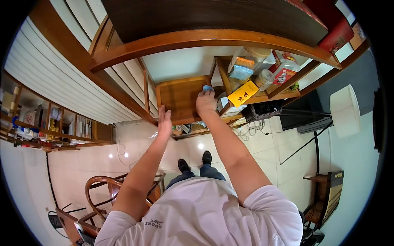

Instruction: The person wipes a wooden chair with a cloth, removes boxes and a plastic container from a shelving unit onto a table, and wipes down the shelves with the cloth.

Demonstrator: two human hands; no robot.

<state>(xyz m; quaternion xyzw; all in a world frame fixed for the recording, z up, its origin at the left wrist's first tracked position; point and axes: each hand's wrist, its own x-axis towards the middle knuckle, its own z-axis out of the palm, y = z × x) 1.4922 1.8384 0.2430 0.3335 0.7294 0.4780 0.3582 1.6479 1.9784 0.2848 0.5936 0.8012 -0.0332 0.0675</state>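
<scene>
My right hand (206, 102) is closed on a light blue cloth (208, 88), which shows past the fingers at the right side of a wooden shelf board (178, 98). At the board's front left corner, beside the wooden post, rests my left hand (165, 119), its fingers stretched out and nothing seen in it. Right of my right hand, a yellow packet (243, 94) with dark characters hangs over the edge of a higher shelf. Behind the packet stand a round lidded jar (264, 79) and a blue and orange pack (241, 70).
A wooden beam (197, 37) of the shelf unit crosses above my hands. A red-labelled plastic container (285, 73) stands on the right shelf. Cables (253, 128) lie on the floor near a white lamp (344, 110). A wooden chair (96, 186) stands at lower left.
</scene>
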